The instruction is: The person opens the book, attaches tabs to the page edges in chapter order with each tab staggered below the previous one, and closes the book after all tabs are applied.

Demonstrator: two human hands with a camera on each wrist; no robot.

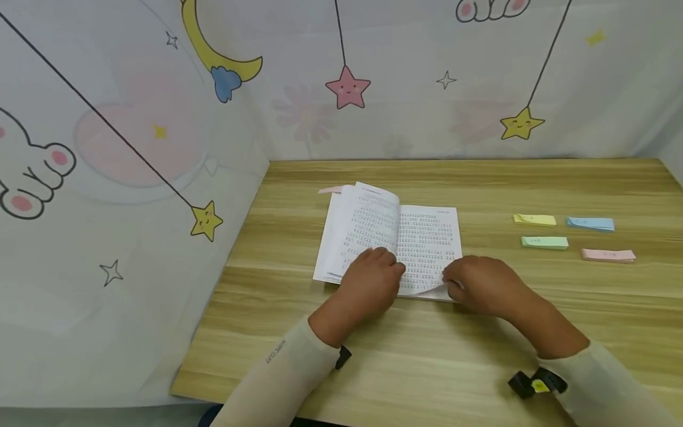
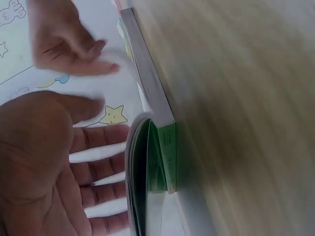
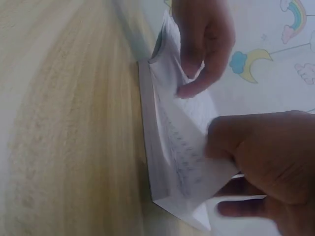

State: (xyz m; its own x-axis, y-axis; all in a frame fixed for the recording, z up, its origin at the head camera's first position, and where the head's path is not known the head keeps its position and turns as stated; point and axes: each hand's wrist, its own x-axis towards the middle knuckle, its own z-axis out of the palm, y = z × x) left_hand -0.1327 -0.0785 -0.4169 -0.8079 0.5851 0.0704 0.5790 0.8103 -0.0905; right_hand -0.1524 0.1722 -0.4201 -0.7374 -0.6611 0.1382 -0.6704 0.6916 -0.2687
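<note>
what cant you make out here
- Book text: too small in the head view, blurred in the right wrist view.
- Print on the four sticky pads: too small.
- Right hand fingertips at the page corner: hidden under the hand in the head view.
- Left hand fingertips: cut off at the left wrist view's edge.

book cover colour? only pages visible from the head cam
Green: the book's cover shows at its edge under the white pages, best in the left wrist view.

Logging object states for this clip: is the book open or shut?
Open. The book lies spread on the table, printed pages up; the right hand pinches a lifted page corner.
</note>
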